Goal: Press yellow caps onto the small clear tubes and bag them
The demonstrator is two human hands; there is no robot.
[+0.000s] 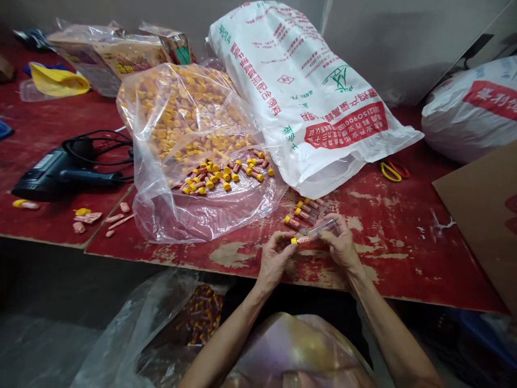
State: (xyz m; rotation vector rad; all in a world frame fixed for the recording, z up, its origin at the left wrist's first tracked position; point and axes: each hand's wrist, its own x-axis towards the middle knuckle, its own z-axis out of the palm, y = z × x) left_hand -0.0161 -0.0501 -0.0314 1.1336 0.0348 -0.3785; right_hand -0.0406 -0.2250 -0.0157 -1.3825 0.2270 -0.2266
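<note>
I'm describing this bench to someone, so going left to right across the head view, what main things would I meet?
Corded blower, clear plastic bag, left hand, right hand, yellow-and-red scissors, cardboard box.

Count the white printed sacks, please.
2. One white sack lies by the clear bag on the table; the second sack, partly cut off, sits at the picture's right edge. Others may be hidden.

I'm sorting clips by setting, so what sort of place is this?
Probably a small packing workshop: a big clear bag full of small yellow-capped pieces and a dark tool like a heat gun lie on a worn red work table.
</note>
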